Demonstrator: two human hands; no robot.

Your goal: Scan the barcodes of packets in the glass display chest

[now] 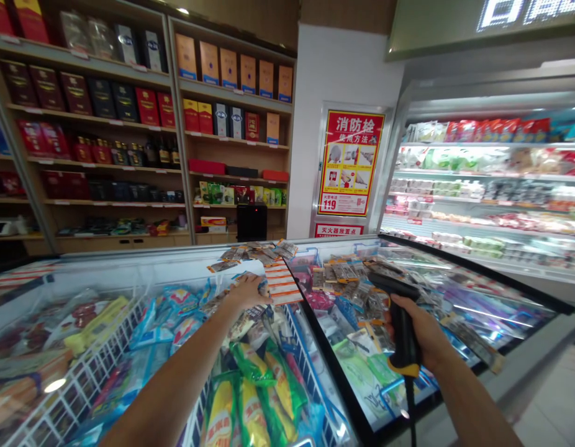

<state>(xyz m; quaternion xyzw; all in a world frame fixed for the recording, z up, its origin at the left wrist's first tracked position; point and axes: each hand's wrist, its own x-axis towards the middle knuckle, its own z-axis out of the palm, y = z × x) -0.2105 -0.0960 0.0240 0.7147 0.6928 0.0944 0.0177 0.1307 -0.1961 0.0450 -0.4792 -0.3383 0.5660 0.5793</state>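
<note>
My right hand [415, 329] is wrapped round the grip of a black and yellow barcode scanner [402, 332], held over the right part of the freezer with its cord hanging down. My left hand [244, 292] reaches forward over the left part, palm down, fingers stretched toward an orange-and-white striped sheet [284, 282]. Its fingertips are at the sheet's left edge; whether they press on it I cannot tell. Small flat packets [257, 251] lie just beyond this hand. More flat packets [343, 273] are heaped on the glass left of the scanner.
The chest freezer [334, 366] has black-framed glass lids. Inside are bagged corn cobs [250, 397], blue bags [161, 323] and a white wire divider [77, 372]. Behind stand shelves of boxes [226, 68], a red fire-hydrant poster [351, 162] and a lit refrigerated display [492, 198].
</note>
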